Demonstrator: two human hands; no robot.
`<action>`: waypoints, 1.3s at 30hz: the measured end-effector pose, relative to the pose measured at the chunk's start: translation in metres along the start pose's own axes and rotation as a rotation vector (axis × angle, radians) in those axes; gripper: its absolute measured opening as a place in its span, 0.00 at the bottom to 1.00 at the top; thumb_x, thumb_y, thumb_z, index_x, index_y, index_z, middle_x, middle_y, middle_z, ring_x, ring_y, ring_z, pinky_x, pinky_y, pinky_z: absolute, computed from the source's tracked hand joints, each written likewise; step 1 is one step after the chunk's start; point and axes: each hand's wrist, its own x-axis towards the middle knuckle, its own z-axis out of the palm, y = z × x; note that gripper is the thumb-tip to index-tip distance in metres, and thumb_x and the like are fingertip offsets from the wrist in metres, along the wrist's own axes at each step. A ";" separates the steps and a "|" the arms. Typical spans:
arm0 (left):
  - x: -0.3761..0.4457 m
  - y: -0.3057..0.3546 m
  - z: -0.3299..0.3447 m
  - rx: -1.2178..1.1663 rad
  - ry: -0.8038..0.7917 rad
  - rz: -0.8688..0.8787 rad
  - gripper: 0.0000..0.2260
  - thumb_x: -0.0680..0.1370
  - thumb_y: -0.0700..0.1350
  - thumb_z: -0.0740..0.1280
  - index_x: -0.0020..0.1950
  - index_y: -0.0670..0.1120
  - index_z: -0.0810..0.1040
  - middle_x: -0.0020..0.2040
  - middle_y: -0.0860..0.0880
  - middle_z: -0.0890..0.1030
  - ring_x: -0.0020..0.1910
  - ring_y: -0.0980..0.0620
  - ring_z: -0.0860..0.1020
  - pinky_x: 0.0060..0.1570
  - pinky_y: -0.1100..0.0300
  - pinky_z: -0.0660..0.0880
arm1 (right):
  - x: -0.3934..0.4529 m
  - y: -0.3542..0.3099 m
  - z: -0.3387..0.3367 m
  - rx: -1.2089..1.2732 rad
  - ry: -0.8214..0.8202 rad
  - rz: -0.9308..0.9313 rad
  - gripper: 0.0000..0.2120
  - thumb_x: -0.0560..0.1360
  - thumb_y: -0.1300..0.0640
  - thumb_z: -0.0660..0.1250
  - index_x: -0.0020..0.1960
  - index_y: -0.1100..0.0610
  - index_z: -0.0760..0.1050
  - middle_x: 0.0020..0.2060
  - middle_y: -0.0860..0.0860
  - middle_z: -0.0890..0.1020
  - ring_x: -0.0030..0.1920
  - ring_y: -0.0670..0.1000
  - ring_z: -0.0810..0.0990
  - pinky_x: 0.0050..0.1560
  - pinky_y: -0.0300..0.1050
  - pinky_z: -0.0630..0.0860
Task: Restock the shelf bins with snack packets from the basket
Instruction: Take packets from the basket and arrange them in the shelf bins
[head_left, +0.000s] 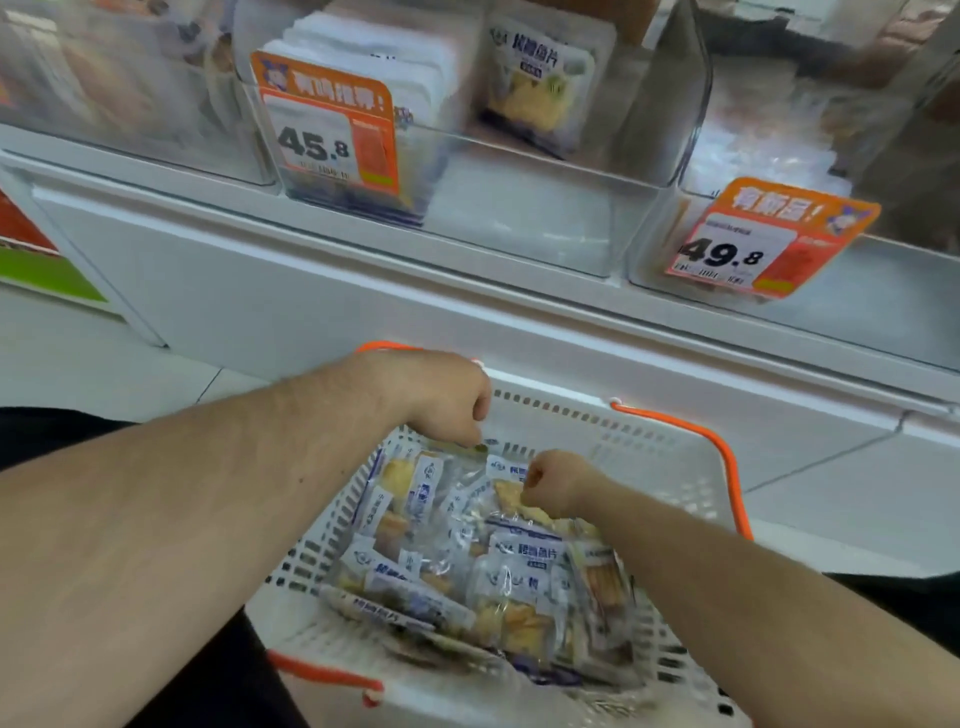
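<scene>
Both hands reach into the white basket (670, 462), which sits on the floor below the shelf bins (524, 208) and is piled with snack packets (519, 587). The left hand (447, 400) seems to pinch a packet's top edge, its grip curled; the right hand (556, 488) has its grip curled onto another packet.

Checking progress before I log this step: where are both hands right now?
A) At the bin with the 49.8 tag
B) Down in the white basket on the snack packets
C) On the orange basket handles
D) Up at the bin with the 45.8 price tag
B: the left hand and right hand are both down inside the white basket, fingers curled on the snack packets, well below the shelf bins.
</scene>
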 end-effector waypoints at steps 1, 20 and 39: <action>0.002 0.001 0.002 0.010 -0.022 0.005 0.08 0.78 0.52 0.66 0.55 0.51 0.76 0.52 0.53 0.81 0.47 0.52 0.77 0.53 0.53 0.76 | 0.003 0.010 0.007 -0.103 -0.065 0.005 0.07 0.75 0.59 0.68 0.51 0.57 0.82 0.48 0.53 0.83 0.50 0.53 0.81 0.53 0.45 0.77; 0.006 0.014 -0.002 -0.026 -0.083 -0.010 0.17 0.79 0.52 0.67 0.65 0.49 0.75 0.61 0.53 0.78 0.56 0.52 0.77 0.59 0.56 0.75 | -0.008 0.031 -0.011 -0.584 -0.208 -0.160 0.09 0.77 0.65 0.63 0.52 0.57 0.80 0.48 0.53 0.81 0.48 0.53 0.79 0.53 0.46 0.77; -0.012 0.030 -0.027 -0.890 0.413 0.058 0.07 0.74 0.39 0.75 0.45 0.50 0.80 0.43 0.51 0.85 0.35 0.56 0.82 0.38 0.58 0.76 | -0.128 0.001 -0.168 0.831 0.162 -0.218 0.12 0.81 0.66 0.61 0.39 0.57 0.71 0.33 0.52 0.78 0.26 0.49 0.73 0.30 0.40 0.69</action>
